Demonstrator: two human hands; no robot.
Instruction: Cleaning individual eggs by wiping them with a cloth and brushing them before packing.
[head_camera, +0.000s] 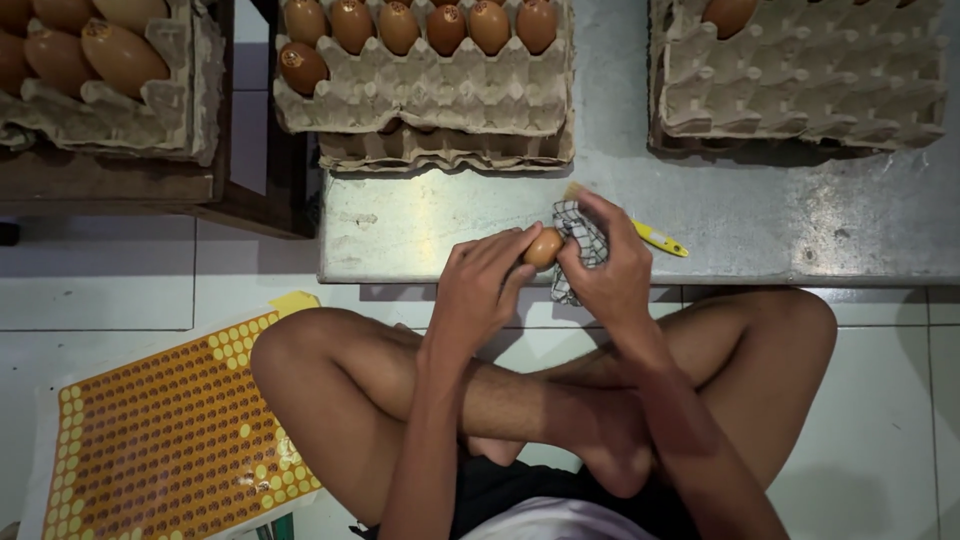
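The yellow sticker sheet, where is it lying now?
In the head view, the yellow sticker sheet lies on the white tiled floor at lower left, beside the person's knee, below the metal table.

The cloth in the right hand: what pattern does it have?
The cloth has a dark-and-white check, seen in the head view.

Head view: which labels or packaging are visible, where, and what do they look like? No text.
Sticker sheet: on the tiled floor by the person's left knee; white backing, rows of small round yellow stickers.
Middle egg tray: stacked grey pulp cartons on the metal table, brown eggs along the far rows, some with round stickers.
Right egg tray: grey pulp, nearly empty.
Left egg tray: grey pulp, on a wooden surface.
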